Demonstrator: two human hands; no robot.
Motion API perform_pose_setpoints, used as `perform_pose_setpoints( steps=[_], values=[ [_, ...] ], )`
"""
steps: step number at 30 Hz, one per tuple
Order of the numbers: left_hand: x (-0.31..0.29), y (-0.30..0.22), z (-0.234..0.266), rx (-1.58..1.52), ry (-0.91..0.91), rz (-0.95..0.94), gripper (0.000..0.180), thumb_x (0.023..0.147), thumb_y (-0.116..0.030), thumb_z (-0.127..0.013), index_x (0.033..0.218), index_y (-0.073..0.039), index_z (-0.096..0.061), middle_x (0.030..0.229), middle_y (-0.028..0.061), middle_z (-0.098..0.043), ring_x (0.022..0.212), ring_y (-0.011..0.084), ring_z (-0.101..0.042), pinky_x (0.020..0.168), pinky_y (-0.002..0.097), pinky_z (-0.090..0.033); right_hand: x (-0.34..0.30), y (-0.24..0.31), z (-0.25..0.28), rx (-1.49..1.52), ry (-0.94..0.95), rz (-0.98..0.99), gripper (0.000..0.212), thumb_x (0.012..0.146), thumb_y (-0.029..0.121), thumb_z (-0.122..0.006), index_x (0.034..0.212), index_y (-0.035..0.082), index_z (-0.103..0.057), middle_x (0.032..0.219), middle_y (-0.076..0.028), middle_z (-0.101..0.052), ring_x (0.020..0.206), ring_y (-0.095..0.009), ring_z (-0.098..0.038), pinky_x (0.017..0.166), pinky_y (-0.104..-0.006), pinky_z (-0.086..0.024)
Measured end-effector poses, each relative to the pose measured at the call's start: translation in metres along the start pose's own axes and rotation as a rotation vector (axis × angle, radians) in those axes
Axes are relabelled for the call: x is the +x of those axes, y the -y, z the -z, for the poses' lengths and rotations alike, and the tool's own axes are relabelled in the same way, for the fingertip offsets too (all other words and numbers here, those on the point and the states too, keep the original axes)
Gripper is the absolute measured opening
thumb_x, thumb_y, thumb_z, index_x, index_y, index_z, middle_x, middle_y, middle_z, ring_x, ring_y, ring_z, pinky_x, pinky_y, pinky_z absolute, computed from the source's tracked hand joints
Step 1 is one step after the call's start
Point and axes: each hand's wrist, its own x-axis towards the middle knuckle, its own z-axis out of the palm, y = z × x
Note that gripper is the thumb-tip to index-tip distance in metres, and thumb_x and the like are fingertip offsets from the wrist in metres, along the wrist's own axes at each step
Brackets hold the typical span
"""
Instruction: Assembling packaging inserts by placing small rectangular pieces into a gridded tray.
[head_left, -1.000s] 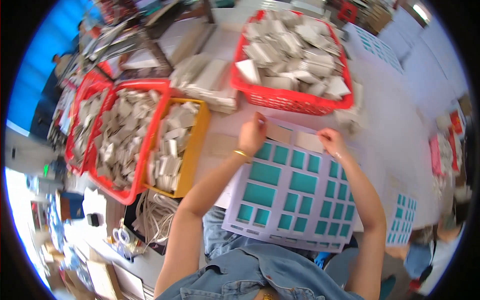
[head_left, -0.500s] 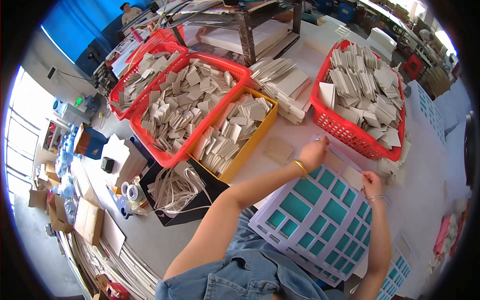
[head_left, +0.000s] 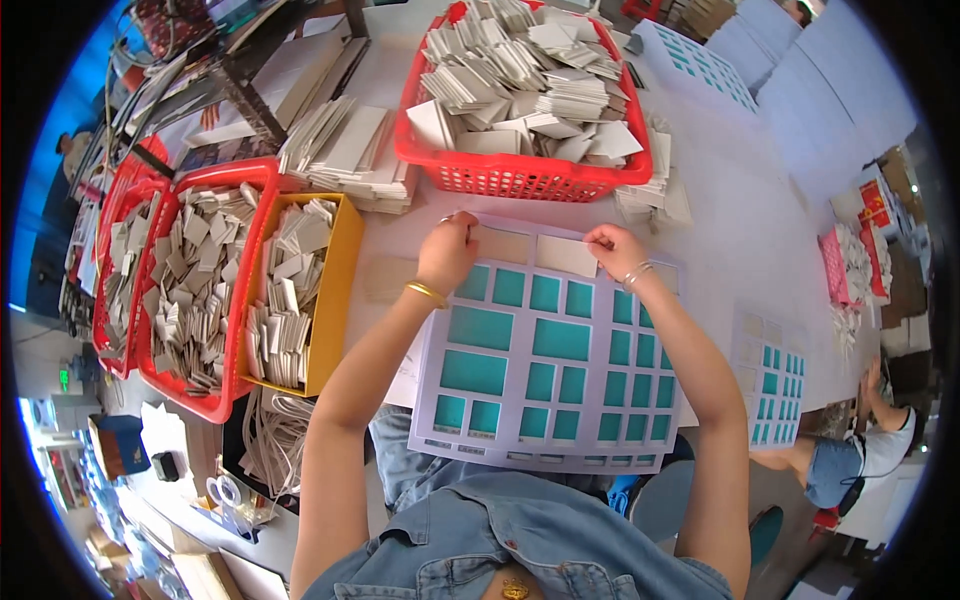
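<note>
A pale lilac sheet with rectangular cut-outs (head_left: 522, 400) lies at the table's near edge, teal showing through most of its openings. Along its far row, two openings show beige-grey: a left card piece (head_left: 503, 246) and a right card piece (head_left: 566, 256). My left hand (head_left: 447, 255) is closed at the sheet's far left corner, fingertips together by the left piece; what they pinch is hidden. With thumb and fingers, my right hand (head_left: 618, 250) pinches the right end of the right card piece.
A red basket (head_left: 520, 182) heaped with grey card pieces stands beyond the sheet. On the left are a yellow box (head_left: 342, 290) and more red baskets (head_left: 203, 408) of pieces. Card stacks (head_left: 350, 150) lie behind. A similar windowed sheet (head_left: 770, 375) and another person (head_left: 850, 450) are at right.
The view has turned to the right, so the baskets and sheet appear shifted and straighter. Both hands stay along the sheet's far edge, the right one still by the right card piece.
</note>
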Motion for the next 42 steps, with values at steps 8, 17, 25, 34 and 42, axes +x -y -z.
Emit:
perform_pose_setpoints(
  steps=[8, 17, 25, 34, 42],
  values=[
    [-0.008, -0.009, 0.006, 0.054, -0.025, -0.066, 0.022, 0.074, -0.006, -0.06, 0.096, -0.005, -0.06, 0.097, 0.0148, -0.057, 0.085, 0.0339, -0.06, 0.073, 0.0428, -0.05, 0.001, 0.004, -0.005, -0.036, -0.003, -0.062, 0.011, 0.081, 0.009, -0.06, 0.091, 0.005, -0.066, 0.074, -0.003, -0.064, 0.055, -0.012, -0.061, 0.04, -0.0271, -0.05],
    [-0.024, -0.005, 0.01, 0.27, -0.073, -0.239, 0.02, 0.077, -0.004, -0.057, 0.096, -0.009, -0.063, 0.101, 0.0078, -0.06, 0.097, 0.0282, -0.056, 0.084, 0.0413, -0.044, -0.012, -0.007, -0.004, 0.053, -0.099, 0.1, 0.008, 0.077, 0.004, -0.06, 0.085, 0.005, -0.063, 0.086, -0.007, -0.062, 0.071, -0.018, -0.062, 0.048, -0.0338, -0.054],
    [-0.033, -0.002, 0.021, 0.264, -0.127, -0.355, 0.026, 0.079, -0.005, -0.054, 0.103, -0.01, -0.062, 0.107, 0.007, -0.062, 0.102, 0.0269, -0.054, 0.094, 0.0413, -0.038, -0.031, 0.01, -0.003, -0.626, -0.1, 0.474, 0.021, 0.07, 0.003, -0.057, 0.087, 0.014, -0.065, 0.097, -0.003, -0.064, 0.097, -0.025, -0.055, 0.082, -0.0422, -0.044],
    [-0.095, 0.017, 0.015, -0.111, -0.154, -0.194, 0.035, 0.08, -0.007, -0.056, 0.115, -0.002, -0.053, 0.125, 0.0166, -0.051, 0.115, 0.0345, -0.048, 0.094, 0.0426, -0.041, -0.047, 0.017, -0.003, -0.793, 0.019, 0.492, 0.026, 0.07, 0.005, -0.059, 0.092, 0.016, -0.067, 0.101, 0.0, -0.062, 0.097, -0.022, -0.054, 0.08, -0.0406, -0.04],
    [-0.09, 0.098, 0.052, 0.399, -0.138, -0.039, 0.051, 0.069, 0.007, -0.049, 0.118, -0.005, -0.053, 0.127, 0.0158, -0.05, 0.113, 0.035, -0.05, 0.096, 0.0391, -0.041, -0.009, 0.082, -0.054, -0.676, -0.12, 0.681, 0.024, 0.071, 0.017, -0.064, 0.094, 0.014, -0.065, 0.098, -0.006, -0.063, 0.097, -0.026, -0.055, 0.083, -0.0419, -0.04]
  ],
)
